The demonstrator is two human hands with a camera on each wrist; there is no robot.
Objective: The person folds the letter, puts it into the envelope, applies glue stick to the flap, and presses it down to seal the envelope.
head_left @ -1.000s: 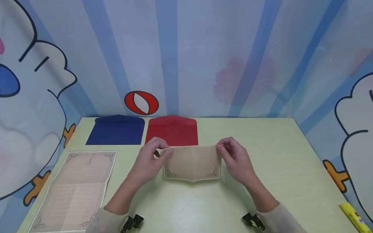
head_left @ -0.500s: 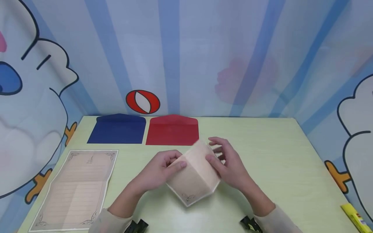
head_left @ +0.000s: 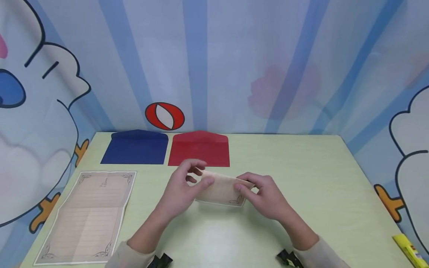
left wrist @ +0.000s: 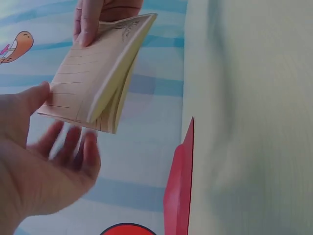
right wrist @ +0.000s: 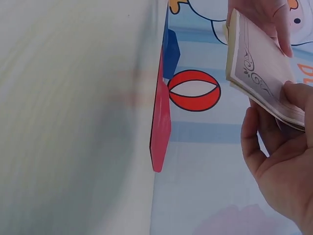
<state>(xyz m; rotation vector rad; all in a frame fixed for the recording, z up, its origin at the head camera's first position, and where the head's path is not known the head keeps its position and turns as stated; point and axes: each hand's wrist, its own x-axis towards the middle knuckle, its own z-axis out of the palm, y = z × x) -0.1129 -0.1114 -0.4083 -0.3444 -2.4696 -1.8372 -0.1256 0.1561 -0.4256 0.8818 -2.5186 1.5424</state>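
Above the table, a folded sheet of beige letter paper (head_left: 222, 189) hangs between both hands, with ruled lines and a scroll border on its faces. Several layers show at its edge in the left wrist view. My right hand (head_left: 268, 193) pinches its right end, thumb on the near face and fingers behind. At the left end, the thumb of my left hand (head_left: 181, 188) touches the paper, while its other fingers (left wrist: 68, 147) stand apart from it. Just behind the hands lies a red envelope (head_left: 199, 149), its flap at the far side.
Left of the red envelope is a dark blue envelope (head_left: 137, 149). A second letter sheet (head_left: 88, 219), creased and spread flat, lies at the table's left. Along the right edge rests a yellow packaged item (head_left: 409, 249). A printed cloth backdrop (head_left: 228, 74) rises behind the table (head_left: 301, 160).
The letter paper, first held wide by both ends, was turned at an angle and folded to a smaller piece. The left fingers have come away from it; the right hand holds its right end.
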